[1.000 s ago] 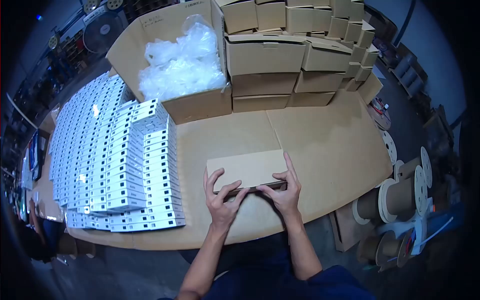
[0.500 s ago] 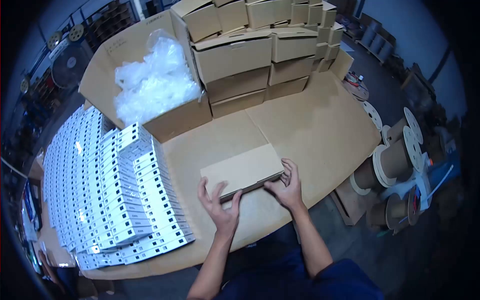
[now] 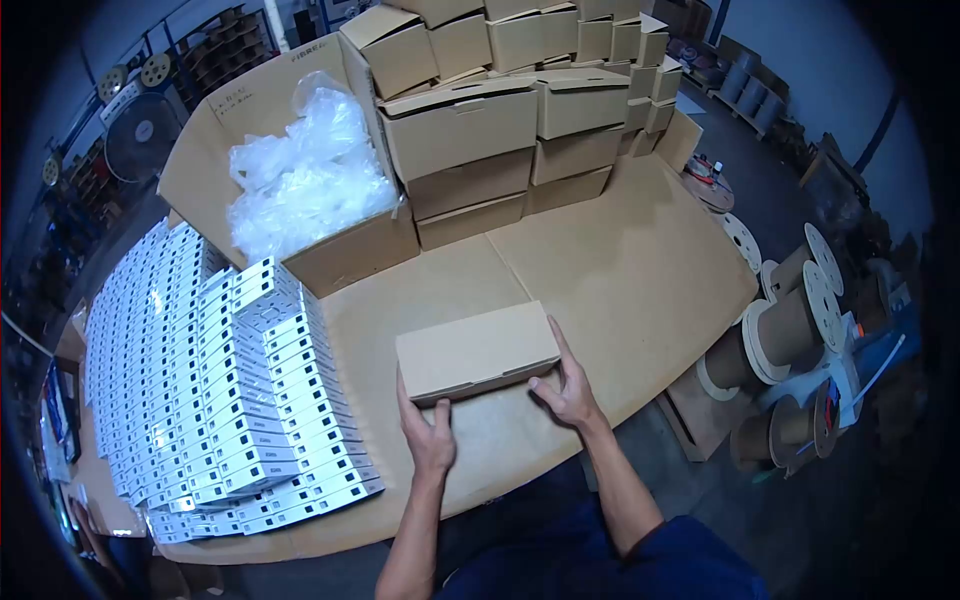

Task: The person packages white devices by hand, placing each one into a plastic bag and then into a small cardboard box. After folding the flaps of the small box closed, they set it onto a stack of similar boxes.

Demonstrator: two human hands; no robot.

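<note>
A closed brown cardboard box is between my two hands over the front middle of the table. My left hand grips its left end, thumb on the front face and the other fingers along the side, partly hidden. At the right end, my right hand holds the box with its thumb at the front and fingers along the short side. The lid lies flat, with its front edge tucked down. I cannot tell whether the box's underside touches the table.
Many white rectangular units stand in rows at left. Behind them, a large open carton holds clear plastic bags. Stacked brown boxes line the back of the cardboard-covered table. Cable spools stand on the right.
My left hand has moved from the lid's front left corner to the box's left end. My right fingers now lie along the right side. The lid looks more fully closed.
</note>
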